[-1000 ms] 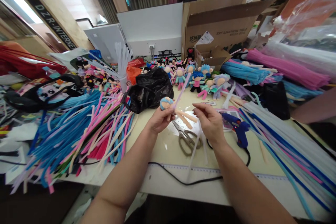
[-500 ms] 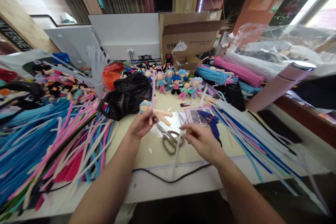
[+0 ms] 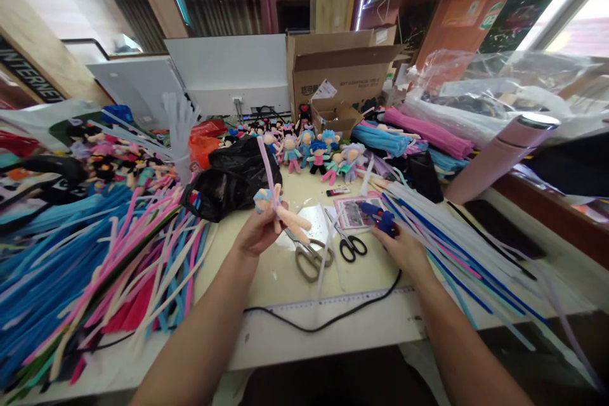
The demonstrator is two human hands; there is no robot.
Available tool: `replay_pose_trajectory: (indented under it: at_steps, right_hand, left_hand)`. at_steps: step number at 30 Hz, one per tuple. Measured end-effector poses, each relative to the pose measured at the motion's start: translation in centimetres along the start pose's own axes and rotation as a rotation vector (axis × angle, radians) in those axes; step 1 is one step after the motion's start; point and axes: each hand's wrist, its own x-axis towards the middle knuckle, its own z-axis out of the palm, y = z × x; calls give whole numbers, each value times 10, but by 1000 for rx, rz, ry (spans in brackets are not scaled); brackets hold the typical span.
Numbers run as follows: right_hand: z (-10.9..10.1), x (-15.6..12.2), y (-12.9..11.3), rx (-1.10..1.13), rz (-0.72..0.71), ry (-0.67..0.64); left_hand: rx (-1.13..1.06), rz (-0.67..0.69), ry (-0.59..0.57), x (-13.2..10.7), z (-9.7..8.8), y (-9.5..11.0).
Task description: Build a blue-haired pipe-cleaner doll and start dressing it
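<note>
My left hand [image 3: 257, 235] is closed around a small pipe-cleaner doll [image 3: 280, 210] with a blue head and tan limbs. A lilac pipe cleaner [image 3: 265, 168] rises from the same grip. My right hand [image 3: 402, 247] has reached right and wraps around the blue glue gun [image 3: 380, 217], which lies on the table beside a printed card [image 3: 352, 210]. Between my hands lie grey-handled scissors [image 3: 309, 257], black-handled scissors [image 3: 347, 241] and loose white pipe cleaners [image 3: 326, 254].
Heaps of coloured pipe cleaners [image 3: 95, 254] cover the left; long strands [image 3: 457, 235] fan out at right. A black bag [image 3: 233, 174], a row of finished dolls [image 3: 314, 149], a cardboard box [image 3: 337, 70], a pink flask [image 3: 499, 155] and a black cable [image 3: 323, 320] surround the work spot.
My right hand let go of the white pipe cleaner and moved right onto the glue gun. My left hand kept the doll, tilting the lilac strand leftward.
</note>
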Motion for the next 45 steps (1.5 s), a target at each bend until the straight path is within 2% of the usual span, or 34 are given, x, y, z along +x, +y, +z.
replay_pose_trajectory:
  at_steps: [3,9,12,16,19,23,32,35,40,42,45]
  right_hand:
    - [0,12,-5,50,24,-7]
    - [-7,13,-12,259,256,-31]
    - [-13,15,-20,381,219,-22]
    - [-16,27,-24,150,90,23]
    - [-16,34,-22,-16,70,10]
    - [-15,37,-22,-66,98,-45]
    - [-14,38,-19,-67,69,-65]
    - [-21,34,-23,42,79,-94]
    - [-40,23,-47,524,169,-213]
    - [-45,20,-62,673,137,-301]
    - [-43,15,-89,782,23,-404]
  left_hand:
    - [-14,-14,-15,0,0,-1]
    - [25,-7,-3,2,-4,-3]
    - [34,-7,18,2,-5,-4]
    - [25,1,34,3,-7,-4]
    - [25,-7,16,4,-8,-5]
    - [19,-12,-42,6,-12,-7]
    - [-6,8,-38,6,-16,-7]
    - [-17,14,-44,6,-16,-6]
    - [-61,28,-62,3,-12,-4]
    - [-80,39,-72,2,-8,-4]
    - [-92,44,-65,1,-3,-3]
